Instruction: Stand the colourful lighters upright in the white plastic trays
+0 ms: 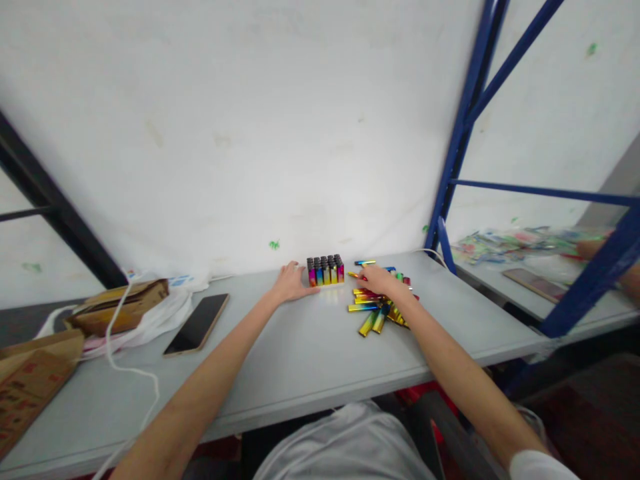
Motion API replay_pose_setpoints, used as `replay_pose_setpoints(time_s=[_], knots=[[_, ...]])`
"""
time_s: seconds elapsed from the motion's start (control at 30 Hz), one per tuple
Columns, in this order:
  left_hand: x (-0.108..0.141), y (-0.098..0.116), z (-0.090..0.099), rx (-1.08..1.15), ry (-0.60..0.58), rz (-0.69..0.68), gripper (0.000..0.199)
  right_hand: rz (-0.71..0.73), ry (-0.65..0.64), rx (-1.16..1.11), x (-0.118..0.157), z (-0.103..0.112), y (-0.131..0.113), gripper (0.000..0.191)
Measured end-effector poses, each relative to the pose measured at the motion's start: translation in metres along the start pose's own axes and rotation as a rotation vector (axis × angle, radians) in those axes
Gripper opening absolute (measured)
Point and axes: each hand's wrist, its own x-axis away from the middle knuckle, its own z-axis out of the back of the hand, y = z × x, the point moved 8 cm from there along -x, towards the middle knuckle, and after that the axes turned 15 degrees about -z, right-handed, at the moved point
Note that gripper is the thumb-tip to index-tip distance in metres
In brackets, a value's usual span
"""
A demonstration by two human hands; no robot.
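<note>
Shiny rainbow-coloured lighters with black tops stand upright in tight rows in a shallow pale tray near the wall. My left hand is curled round the tray's left end, thumb at the front corner and fingers behind. To the right, a loose pile of similar metallic lighters lies on the table in many directions. My right hand reaches over the pile's far left side, its fingers closed on a yellow-and-red lighter. The hand hides part of the pile.
On the grey table at left lie a phone, a white cable, a plastic bag and cardboard boxes. A blue metal frame rises at right. Beyond it are wrapped items, another phone and another person's arm.
</note>
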Motion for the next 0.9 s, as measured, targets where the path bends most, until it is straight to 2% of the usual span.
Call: replay_pose_setpoints(time_s=[0.07, 0.17, 0.27, 0.37, 0.47, 0.57, 0.7, 0.8, 0.9], knots=[[0.018, -0.006, 0.004, -0.062, -0.025, 0.061, 0.095, -0.035, 0.026, -0.010, 0.001, 0.002, 0.001, 0.015], [0.054, -0.015, 0.010, -0.120, -0.115, 0.128, 0.074, -0.093, 0.058, -0.017, -0.001, -0.001, 0.003, 0.022], [0.090, -0.019, 0.020, -0.087, -0.140, 0.136, 0.057, -0.105, 0.066, -0.029, -0.005, -0.007, 0.002, 0.028], [0.118, -0.011, 0.032, -0.060, -0.130, 0.096, 0.040, -0.095, 0.076, -0.044, -0.008, -0.010, 0.001, 0.029], [0.132, 0.010, 0.038, 0.033, -0.132, 0.032, 0.031, -0.072, 0.084, -0.056, -0.010, -0.009, 0.000, 0.028], [0.127, 0.038, 0.041, 0.163, -0.105, -0.080, 0.029, -0.030, 0.115, -0.121, -0.010, -0.002, -0.002, 0.023], [0.100, 0.053, 0.035, 0.195, -0.096, -0.086, 0.049, -0.062, 0.175, -0.399, -0.008, 0.011, 0.003, 0.013], [0.077, 0.056, 0.024, 0.196, -0.098, -0.134, 0.062, -0.080, 0.069, -0.735, -0.007, 0.009, -0.001, 0.015], [0.064, 0.053, 0.015, 0.206, -0.057, -0.175, 0.060, -0.028, -0.058, -0.981, -0.002, 0.005, -0.015, 0.019]])
